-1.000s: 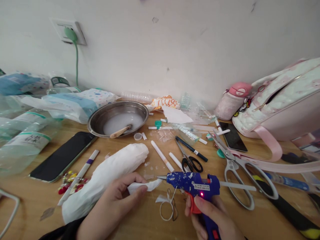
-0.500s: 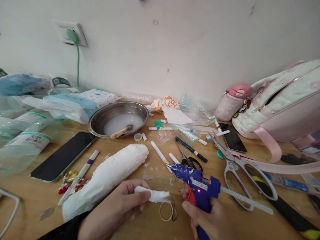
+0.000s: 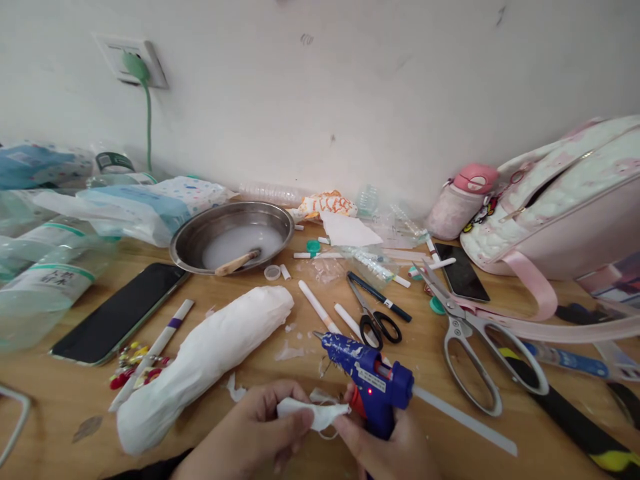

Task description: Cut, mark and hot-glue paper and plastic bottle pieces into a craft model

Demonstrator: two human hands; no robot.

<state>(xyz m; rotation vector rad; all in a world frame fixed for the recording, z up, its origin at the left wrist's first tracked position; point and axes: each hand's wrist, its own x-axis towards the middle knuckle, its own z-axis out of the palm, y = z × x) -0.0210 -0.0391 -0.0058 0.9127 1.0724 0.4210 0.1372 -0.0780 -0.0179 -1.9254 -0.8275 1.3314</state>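
My left hand (image 3: pixel 260 427) pinches a small folded strip of white tissue-like material (image 3: pixel 323 415) between thumb and fingers. Wrapped round the handle of a blue glue gun (image 3: pixel 367 377), my right hand (image 3: pixel 383 443) also brings its thumb to the strip's right end. The gun's nozzle points up and left, its red light is lit, and a glue stick (image 3: pixel 470 423) sticks out of its back. Beside my left hand lies a long white wrapped form (image 3: pixel 210 360), its surface lumpy. Part of a thin ring shows below the strip, mostly hidden.
Around the hands are small black-handled scissors (image 3: pixel 373 317), large metal scissors (image 3: pixel 465 323), white markers (image 3: pixel 317 303) and a phone (image 3: pixel 120 313). Behind stands a metal bowl (image 3: pixel 183 243) of cloudy liquid with a brush (image 3: pixel 235 263). A backpack (image 3: pixel 560 213) and plastic bottles (image 3: pixel 50 287) flank the table.
My right hand with the glue gun has moved left towards my left hand, and its thumb now meets the strip's end. The view has shifted slightly.
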